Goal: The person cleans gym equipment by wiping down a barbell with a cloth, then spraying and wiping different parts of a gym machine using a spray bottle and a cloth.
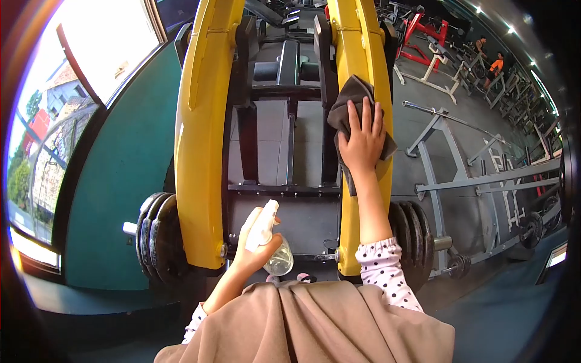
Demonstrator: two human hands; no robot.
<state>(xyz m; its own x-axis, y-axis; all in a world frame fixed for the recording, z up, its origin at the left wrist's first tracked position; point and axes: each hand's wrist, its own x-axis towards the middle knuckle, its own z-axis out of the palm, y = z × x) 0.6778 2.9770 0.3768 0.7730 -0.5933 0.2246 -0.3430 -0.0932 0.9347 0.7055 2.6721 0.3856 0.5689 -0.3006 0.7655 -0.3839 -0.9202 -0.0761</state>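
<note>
My left hand [253, 247] is wrapped round the neck of a spray bottle [279, 259] with a white trigger head and a clear body holding liquid. It is held low between the two yellow arms of a gym machine. My right hand [363, 136] lies with fingers spread on a dark brown cloth [355, 91], pressing it against the right yellow arm [351, 230]. The cloth drapes over that arm's upper face and hangs past its edges. To the left stands the matching left yellow arm [203, 157], which neither hand touches.
Weight plates [158, 236] hang outside the left arm, and more plates [413, 236] outside the right one. A black crossbar [284, 189] joins the frame. Grey racks [448, 175] and a red machine [420, 39] stand to the right. A person in orange [496, 65] is far back.
</note>
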